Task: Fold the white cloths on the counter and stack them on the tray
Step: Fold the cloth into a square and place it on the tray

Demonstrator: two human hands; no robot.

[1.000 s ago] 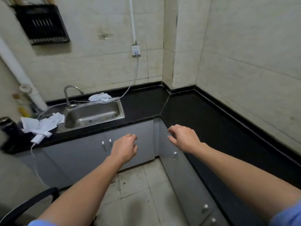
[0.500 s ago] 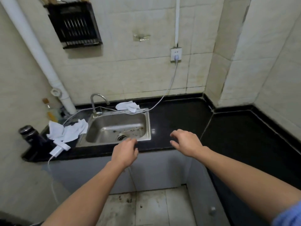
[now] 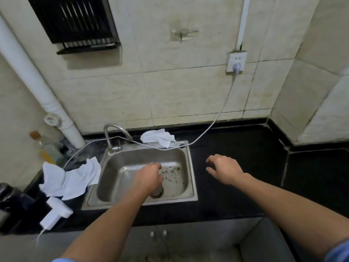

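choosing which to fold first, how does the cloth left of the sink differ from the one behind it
The left cloth looks larger and lies spread out in loose wrinkles, while the rear cloth looks smaller and more bunched. The left cloth lies on the black counter with an edge at the left rim of the sink. The rear cloth drapes over the sink's back ledge, right of the faucet. Both are white, unfolded and not held.
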